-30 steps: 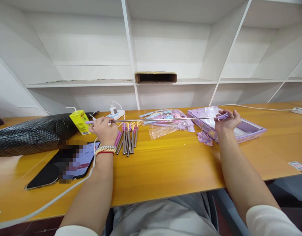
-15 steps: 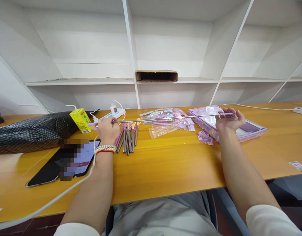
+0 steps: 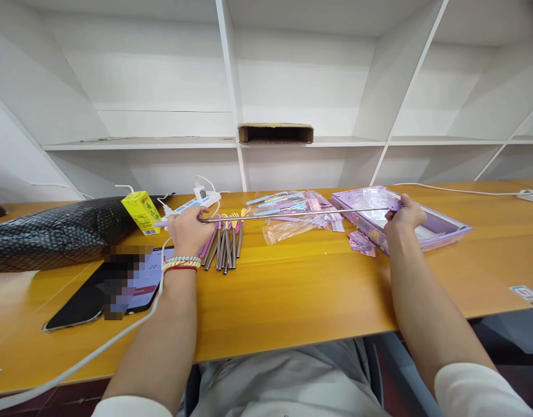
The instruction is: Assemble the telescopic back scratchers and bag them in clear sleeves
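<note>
Extended back scratcher: a long, thin telescopic back scratcher [image 3: 301,214] spans both hands, nearly level above the worktop [image 3: 292,301], passing over the bunch, the bags and part of the purple box.
Left hand: the left hand [image 3: 190,225] has its grip closed round the rod beside the lilac handle end, which pokes out past the fingers.
Right hand: the right hand [image 3: 404,214] has its grip curled closed on the lilac far end, mostly hiding it.
Two-handed hold: the step in hand looks like holding or working the rod at full stretch; any shift calls for both hands moving in line, since such a slim shaft could bend.
Metal-shafted bunch: collapsed back scratchers [image 3: 225,249] with yellow, pink and purple heads lie together, just beside the left hand.
Clear bags: plastic bags [image 3: 277,231] hold blue and pink pieces, probably more back scratchers.
Purple box: the open box [image 3: 366,225] has clear plastic inside; small printed cards [image 3: 362,243] lie beside its near edge.
Shelf box: a cardboard box [image 3: 276,125] faces forward, open; its dark inside shows no contents I can tell.
Drink carton: a yellow carton [image 3: 141,213] with a straw leans by the black package [image 3: 58,234]; its contents are hidden.
</note>
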The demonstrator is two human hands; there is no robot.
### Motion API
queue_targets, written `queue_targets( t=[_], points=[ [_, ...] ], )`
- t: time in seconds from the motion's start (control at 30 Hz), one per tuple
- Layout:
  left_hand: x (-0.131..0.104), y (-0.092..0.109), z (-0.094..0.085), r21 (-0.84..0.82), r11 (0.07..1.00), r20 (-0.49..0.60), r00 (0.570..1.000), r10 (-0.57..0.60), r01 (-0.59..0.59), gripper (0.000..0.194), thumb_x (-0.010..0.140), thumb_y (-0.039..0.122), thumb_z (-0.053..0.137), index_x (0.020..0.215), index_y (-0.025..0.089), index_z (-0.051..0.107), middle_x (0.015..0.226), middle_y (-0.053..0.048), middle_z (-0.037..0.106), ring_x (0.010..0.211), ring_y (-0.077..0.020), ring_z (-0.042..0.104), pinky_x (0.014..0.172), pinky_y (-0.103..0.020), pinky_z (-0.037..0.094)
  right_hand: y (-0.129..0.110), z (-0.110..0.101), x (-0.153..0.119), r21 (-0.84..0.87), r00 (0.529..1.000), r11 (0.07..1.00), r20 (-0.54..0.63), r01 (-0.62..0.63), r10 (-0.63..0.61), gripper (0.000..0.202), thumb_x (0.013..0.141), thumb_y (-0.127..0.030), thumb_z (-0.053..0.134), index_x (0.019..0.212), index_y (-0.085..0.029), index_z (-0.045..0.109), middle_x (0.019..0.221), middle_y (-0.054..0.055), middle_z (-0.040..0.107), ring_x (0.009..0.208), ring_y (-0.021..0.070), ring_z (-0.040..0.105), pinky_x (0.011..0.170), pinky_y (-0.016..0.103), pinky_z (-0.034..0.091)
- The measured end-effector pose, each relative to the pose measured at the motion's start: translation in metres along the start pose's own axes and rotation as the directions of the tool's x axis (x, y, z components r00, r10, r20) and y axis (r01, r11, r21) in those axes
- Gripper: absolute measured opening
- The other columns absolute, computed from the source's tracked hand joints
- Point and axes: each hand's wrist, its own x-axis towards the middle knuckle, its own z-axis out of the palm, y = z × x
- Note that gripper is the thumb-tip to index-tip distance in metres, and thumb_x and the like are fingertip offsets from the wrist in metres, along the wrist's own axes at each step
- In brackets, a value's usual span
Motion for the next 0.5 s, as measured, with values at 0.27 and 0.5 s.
queue_targets(
  t=[0.27, 0.5],
  points=[
    [0.004, -0.005, 0.000, 0.059, 0.995, 0.145, 0.986, -0.083, 0.075, 0.024, 0.062, 0.042, 0.064, 0.076, 0.022, 0.065, 0.066, -0.004, 0.062, 0.068, -0.0240, 0.057, 0.062, -0.034, 0.037, 0.003, 0.000, 0.002, 0.012, 0.984, 0.998, 0.167, 0.058, -0.059, 0.024, 0.083, -0.032, 0.045, 0.065, -0.019, 0.050, 0.047, -0.006, 0.041, 0.032, 0.0076, 0.036, 0.031, 0.022, 0.020],
    [-0.010, 0.050, 0.002, 0.156, 0.978, 0.303, 0.949, 0.085, -0.138, 0.020, 0.070, 0.038, 0.057, 0.079, 0.024, 0.067, 0.074, -0.006, 0.068, 0.077, -0.0267, 0.062, 0.063, -0.034, 0.040, 0.020, 0.017, -0.051, -0.165, 0.877, 0.981, 0.480, 0.097, -0.006, 0.050, 0.085, -0.060, 0.035, 0.065, -0.018, 0.054, 0.039, -0.004, 0.044, 0.031, 0.0078, 0.036, 0.034, 0.021, 0.023]
  ],
)
